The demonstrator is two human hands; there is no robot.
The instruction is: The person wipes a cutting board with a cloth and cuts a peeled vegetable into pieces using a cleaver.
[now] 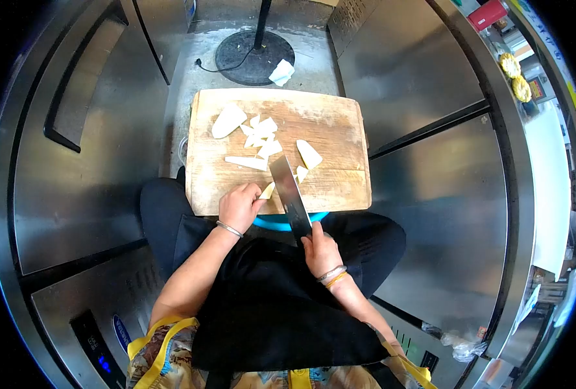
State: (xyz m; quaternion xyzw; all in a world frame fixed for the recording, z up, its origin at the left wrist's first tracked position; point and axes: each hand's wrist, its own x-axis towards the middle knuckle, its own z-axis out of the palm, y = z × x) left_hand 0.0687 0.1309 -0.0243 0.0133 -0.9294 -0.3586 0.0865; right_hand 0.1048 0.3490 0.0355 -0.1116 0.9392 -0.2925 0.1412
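A wooden cutting board (340, 188) lies in front of my knees, with pieces of a pale, cream-coloured vegetable on it. My left hand (239, 207) is closed at the board's near edge, its fingertips on a small vegetable piece (268, 191). Around a cleaver's handle my right hand (320, 251) is wrapped. The cleaver (287, 188) points away from me, its blade over the board just right of that piece. Beyond it lie a large pale chunk (228, 121), a cluster of cut chunks (260, 133), a long slice (246, 163) and a wedge (309, 154).
Under the board's near edge shows the blue rim of a container (278, 224). Stainless steel cabinets (437, 214) stand close on both sides. On the floor beyond are a round black stand base (242, 61), a cord and a crumpled white tissue (281, 72).
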